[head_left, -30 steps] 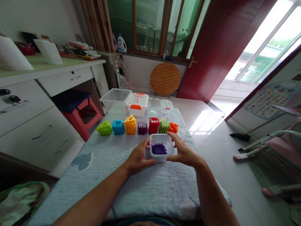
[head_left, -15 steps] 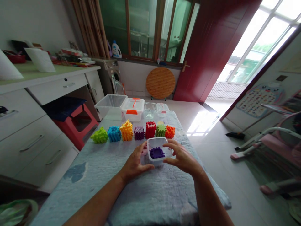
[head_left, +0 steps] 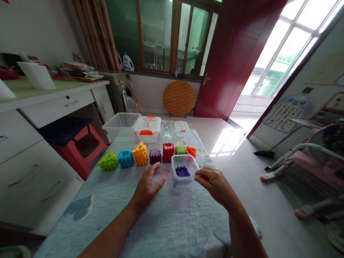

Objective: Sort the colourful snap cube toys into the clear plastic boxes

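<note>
A small clear plastic container (head_left: 174, 172) has a dark purple toothed block piece (head_left: 182, 171) in it. With thumb and fingers pinched, my right hand (head_left: 212, 182) grips the container's right side at the rim; it seems slightly off the table, with a dark patch below. My left hand (head_left: 146, 188) is apart from the container on its left, fingers spread and empty. Beyond them stands a row of toothed blocks: lime green (head_left: 108, 161), blue (head_left: 125, 159), yellow (head_left: 140, 154), purple (head_left: 155, 156), red (head_left: 168, 152), green (head_left: 180, 150) and orange (head_left: 191, 151).
Behind the row are a large open clear bin (head_left: 120, 125), a lidded box (head_left: 147, 129) with orange latches and two smaller clear containers (head_left: 167, 129). A cloth (head_left: 161, 222) covers the table. A red stool (head_left: 77, 148) stands at the left, a pink chair (head_left: 309, 161) at the right.
My left hand has come off the container and moved left. The container has shifted right in my right hand, now partly in front of the green block. The view has turned slightly right.
</note>
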The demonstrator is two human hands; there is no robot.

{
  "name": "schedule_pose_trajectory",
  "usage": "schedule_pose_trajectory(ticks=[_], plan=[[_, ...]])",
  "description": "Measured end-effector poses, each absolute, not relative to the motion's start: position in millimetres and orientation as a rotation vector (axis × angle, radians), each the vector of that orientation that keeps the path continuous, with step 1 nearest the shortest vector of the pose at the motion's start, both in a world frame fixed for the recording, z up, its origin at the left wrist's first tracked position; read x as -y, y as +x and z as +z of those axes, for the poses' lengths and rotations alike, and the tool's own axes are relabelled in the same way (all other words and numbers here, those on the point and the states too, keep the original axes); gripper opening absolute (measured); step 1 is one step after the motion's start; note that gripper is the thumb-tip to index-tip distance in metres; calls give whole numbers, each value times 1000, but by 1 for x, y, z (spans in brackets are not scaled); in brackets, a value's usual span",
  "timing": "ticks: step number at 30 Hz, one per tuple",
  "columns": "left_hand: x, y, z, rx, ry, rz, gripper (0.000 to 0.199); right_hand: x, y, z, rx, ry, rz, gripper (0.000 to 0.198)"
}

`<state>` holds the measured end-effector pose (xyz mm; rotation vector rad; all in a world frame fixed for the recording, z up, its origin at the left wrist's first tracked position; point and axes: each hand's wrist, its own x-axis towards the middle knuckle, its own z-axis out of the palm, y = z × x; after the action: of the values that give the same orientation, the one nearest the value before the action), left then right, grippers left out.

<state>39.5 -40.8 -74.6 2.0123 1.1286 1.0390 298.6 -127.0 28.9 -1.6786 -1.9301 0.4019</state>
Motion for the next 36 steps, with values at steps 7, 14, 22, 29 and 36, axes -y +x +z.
schedule_pose_trajectory(ticks=[7, 14, 22, 29, 36], plan=[[14, 27, -87, -1526, 2162, 1038, 43, 107, 352, 65, 1717, -1700, 86, 19], [13, 27, -90, -1663, 2258, 779, 38, 28, 395, 49, 1592, -1777, -48, 25], [13, 27, -92, -1651, 2289, 743, 36, -26, 410, 13, 1660, -1954, 65, 24], [13, 27, -91, -1652, 2277, 721, 35, -45, 417, -6, 1705, -1981, 161, 22], [13, 27, -92, -1661, 2262, 717, 34, -47, 422, -14, 1737, -1984, 187, 26]])
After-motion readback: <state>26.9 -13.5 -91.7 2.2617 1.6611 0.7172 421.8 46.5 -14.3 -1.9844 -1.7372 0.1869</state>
